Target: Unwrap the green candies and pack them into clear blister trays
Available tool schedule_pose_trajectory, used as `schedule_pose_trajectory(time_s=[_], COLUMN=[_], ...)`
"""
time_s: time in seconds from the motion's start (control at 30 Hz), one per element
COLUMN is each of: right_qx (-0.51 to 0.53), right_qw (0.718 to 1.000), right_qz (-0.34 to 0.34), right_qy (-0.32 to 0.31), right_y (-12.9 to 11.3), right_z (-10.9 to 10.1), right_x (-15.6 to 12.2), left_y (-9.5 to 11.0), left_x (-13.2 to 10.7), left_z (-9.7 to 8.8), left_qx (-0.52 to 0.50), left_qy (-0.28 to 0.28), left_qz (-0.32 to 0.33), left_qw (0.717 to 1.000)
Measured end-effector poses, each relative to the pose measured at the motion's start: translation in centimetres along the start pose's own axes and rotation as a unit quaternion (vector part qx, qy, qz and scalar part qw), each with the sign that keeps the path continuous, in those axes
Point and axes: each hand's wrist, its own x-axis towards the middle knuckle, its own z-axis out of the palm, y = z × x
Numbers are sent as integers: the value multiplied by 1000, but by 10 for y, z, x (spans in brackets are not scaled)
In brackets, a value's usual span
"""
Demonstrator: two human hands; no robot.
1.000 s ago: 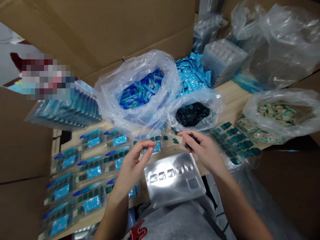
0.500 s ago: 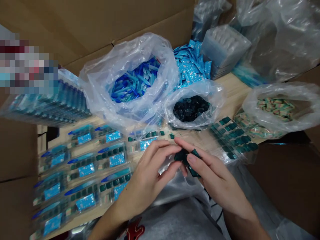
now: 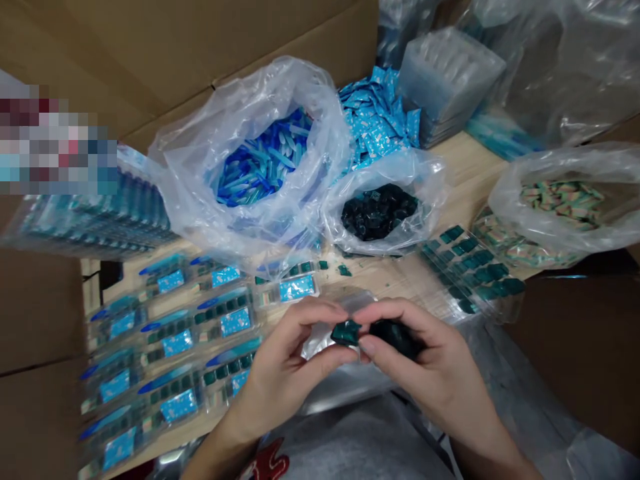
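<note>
In front of my body, both hands meet over a clear plastic sheet (image 3: 325, 399). My left hand (image 3: 305, 350) pinches a small dark green square piece (image 3: 345, 333) between thumb and fingers. My right hand (image 3: 430, 350) is closed around several more dark green pieces (image 3: 395, 337), partly hidden by its fingers. Its thumb and forefinger tips come close to the left hand's piece. A plastic bag of dark green pieces (image 3: 380, 212) stands open beyond the hands. Loose green bits (image 3: 345, 270) lie on the wooden table (image 3: 390, 277).
Left are rows of clear trays (image 3: 183, 340) holding blue sticks, green squares and blue packets. Behind stand a bag of blue sticks (image 3: 265, 160), a blue packet pile (image 3: 377, 120) and stacked clear trays (image 3: 447, 87). Right are a tray of green pieces (image 3: 475, 270) and a striped-piece bag (image 3: 565, 203).
My hands have drawn slightly apart, and a single green piece now shows between my left fingertips. The other pieces are tucked deeper into my right hand. The view has shifted slightly.
</note>
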Motion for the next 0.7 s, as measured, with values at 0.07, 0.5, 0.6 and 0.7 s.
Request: schedule_pose_trajectory(time_s=[0.07,0.5,0.6,0.7], right_qx=[-16,-70,-61,-42], right_qw=[1000,986,988,987], right_qz=[-7,17,42,63], right_qy=[-4,148,137,142], right_y=[1,36,41,44], right_z=[0,-44,-44,-43], right_x=[-1,-22,-22,-21], left_y=[1,-20,-21,-18], left_x=[-2,-4,0,2], left_z=[-4,10,19,21], left_qx=[39,279,317,346], left_qy=[-50,-154,-163,-178], left_qz=[4,42,72,73], left_qw=[998,947,932,918])
